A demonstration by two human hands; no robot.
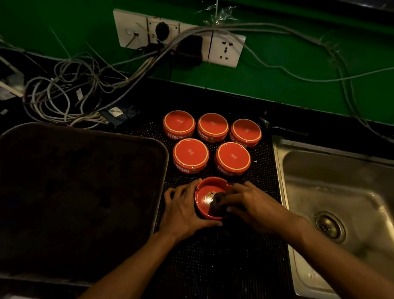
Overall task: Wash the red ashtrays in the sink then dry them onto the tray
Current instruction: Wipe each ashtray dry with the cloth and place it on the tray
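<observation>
1. On my far left the tray (72, 187) lies dark on the surface (218, 267), just beside the ashtray I'm working. I judge its raised edge sits close enough that a knock from my left elbow could shove it.
2. My left hand (185, 209) curls around the left wall of the upright red ashtray (205, 196), thumb toward me and fingers round the far side, forearm coming in low from below. If that hold loosens, I think the glossy ashtray could spin or skid on the ribbed mat (219, 244).
3. Five more ashtrays (191, 153) sit upside down behind it in two rows. A jerk forward could bump the nearest pair.
4. My right hand (252, 207) reaches in from the right, wrist turned in, fingers bunched on a dark wad, probably a cloth or sponge (218, 202), pressed inside the bowl. Pressing hard on one side could tip the ashtray.
5. The sink (341, 206) lies right of the mat, well apart from the ashtray.
6. Cables (67, 89) and wall sockets (176, 37) are behind; splashed water there worries me.
</observation>
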